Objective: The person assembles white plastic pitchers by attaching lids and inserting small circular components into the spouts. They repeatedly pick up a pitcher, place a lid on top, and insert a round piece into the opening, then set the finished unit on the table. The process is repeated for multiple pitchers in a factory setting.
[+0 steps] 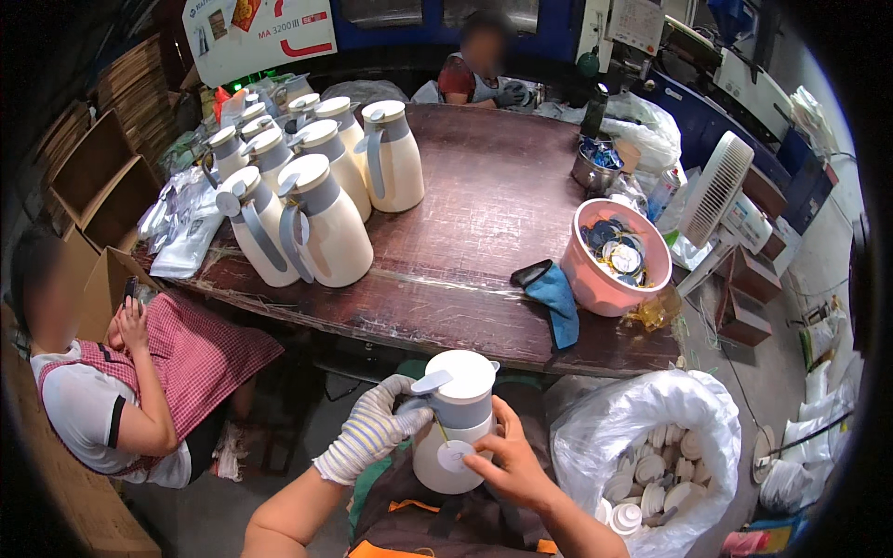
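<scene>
In front of my lap stands a cream vacuum jug [465, 409] with a white lid and a grey collar. My left hand [377, 428], in a striped knit glove, is closed round its grey handle side below the lid lever. A round white tag [452, 456] hangs on a thin yellow-green string against the jug's front. My bare right hand [516, 460] pinches the tag's right edge, with a raised finger against the jug's side. The jug's base rests near my dark apron [400, 521]; its exact support is hidden.
Several similar jugs [395, 167] stand at the table's [484, 205] left. On its right are a pink bucket [605, 288] of tags and a blue cloth [549, 302]. A plastic-lined bag [577, 437] of white parts sits beside me. One person sits left, another across.
</scene>
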Demonstrator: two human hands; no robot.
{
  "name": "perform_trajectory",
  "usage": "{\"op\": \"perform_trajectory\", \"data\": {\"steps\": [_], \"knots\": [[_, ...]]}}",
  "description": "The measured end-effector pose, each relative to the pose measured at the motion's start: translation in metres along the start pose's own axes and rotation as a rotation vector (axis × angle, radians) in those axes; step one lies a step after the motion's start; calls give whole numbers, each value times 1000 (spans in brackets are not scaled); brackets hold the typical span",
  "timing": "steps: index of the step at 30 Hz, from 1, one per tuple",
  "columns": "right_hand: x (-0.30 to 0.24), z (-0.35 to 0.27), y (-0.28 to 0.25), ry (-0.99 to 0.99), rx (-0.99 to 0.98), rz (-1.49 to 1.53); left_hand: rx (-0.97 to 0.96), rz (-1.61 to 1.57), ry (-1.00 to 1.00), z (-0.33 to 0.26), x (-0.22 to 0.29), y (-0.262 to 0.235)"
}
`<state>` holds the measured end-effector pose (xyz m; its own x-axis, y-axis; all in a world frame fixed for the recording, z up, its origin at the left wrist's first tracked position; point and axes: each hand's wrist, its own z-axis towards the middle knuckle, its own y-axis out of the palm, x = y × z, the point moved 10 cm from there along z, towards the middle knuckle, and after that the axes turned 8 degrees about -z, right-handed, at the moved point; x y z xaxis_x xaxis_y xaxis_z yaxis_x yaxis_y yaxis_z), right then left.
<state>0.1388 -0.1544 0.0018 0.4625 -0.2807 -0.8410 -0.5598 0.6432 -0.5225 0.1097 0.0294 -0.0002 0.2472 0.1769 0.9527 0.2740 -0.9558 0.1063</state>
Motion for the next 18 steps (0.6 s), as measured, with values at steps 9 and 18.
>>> {"op": "perform_trajectory", "data": {"steps": [9,18], "knots": [[51,-18,-18,238,-69,447,54,68,18,-6,-7,-11],[56,-41,-1,110,-33,186,24,-88,90,0,-22,11]]}}
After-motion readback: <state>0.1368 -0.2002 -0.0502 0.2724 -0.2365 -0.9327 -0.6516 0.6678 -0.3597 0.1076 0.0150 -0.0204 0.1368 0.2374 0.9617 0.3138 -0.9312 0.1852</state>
